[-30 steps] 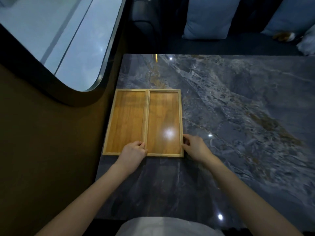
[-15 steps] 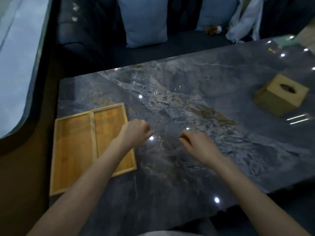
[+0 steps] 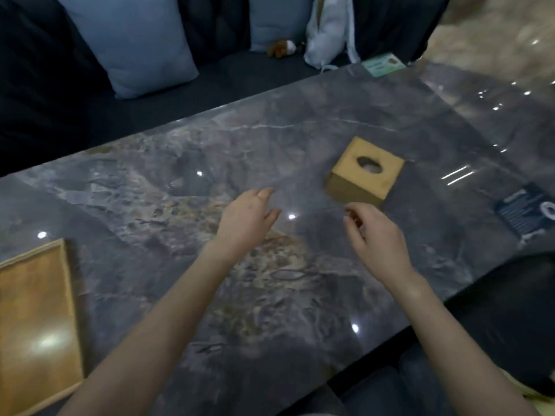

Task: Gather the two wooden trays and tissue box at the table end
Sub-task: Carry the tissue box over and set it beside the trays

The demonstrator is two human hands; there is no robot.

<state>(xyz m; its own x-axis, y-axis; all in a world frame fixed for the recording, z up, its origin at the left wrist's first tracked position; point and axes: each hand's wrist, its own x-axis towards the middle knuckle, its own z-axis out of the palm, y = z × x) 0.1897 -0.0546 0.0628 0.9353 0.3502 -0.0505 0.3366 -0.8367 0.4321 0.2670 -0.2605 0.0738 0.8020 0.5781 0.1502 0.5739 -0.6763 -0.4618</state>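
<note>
A square wooden tissue box (image 3: 365,172) with an oval hole on top stands on the dark marble table (image 3: 156,205), right of centre. My left hand (image 3: 246,219) hovers open above the table, a short way left of the box. My right hand (image 3: 375,235) floats just in front of the box with fingers loosely curled, holding nothing and not touching it. One wooden tray (image 3: 36,325) shows at the left edge of the view, cut off by the frame. The second tray is out of view.
A dark sofa with blue cushions (image 3: 135,46) and a white cloth bag (image 3: 327,34) runs behind the table. A green card (image 3: 383,65) lies at the table's far edge. A dark blue card (image 3: 528,210) lies at the right, near the front edge.
Both hands left the trays and moved right toward the tissue box. The view swung right, so the trays slid to the left edge and the box came to the centre.
</note>
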